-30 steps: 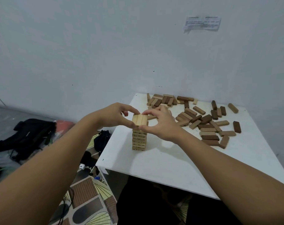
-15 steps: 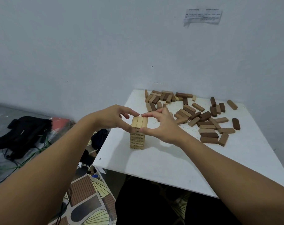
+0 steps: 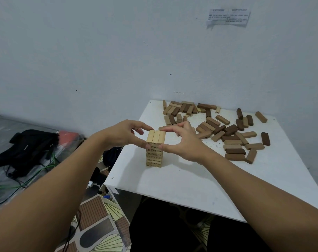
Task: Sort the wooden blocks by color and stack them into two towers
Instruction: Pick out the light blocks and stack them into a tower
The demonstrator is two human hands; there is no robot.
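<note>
A tower of light wooden blocks [image 3: 154, 157] with printed numbers stands several layers high near the left edge of the white table [image 3: 191, 184]. Its top layer [image 3: 156, 136] is three pale blocks side by side. My left hand [image 3: 123, 133] pinches that top layer from the left with thumb and fingers curled round it. From the right, my right hand [image 3: 181, 142] pinches the same layer, thumb at the front and fingers at the back. Loose medium and dark brown blocks [image 3: 232, 137] lie scattered over the far right of the table.
The table stands against a white wall with a paper note [image 3: 228, 16] stuck on it. Left of the table, on the floor, lie a black bag [image 3: 25, 148], green cables [image 3: 30, 179] and a patterned mat [image 3: 98, 228].
Both hands stay on the top layer of the light tower, shifting only slightly. The camera has tilted a little, so the table appears lower in the frame.
</note>
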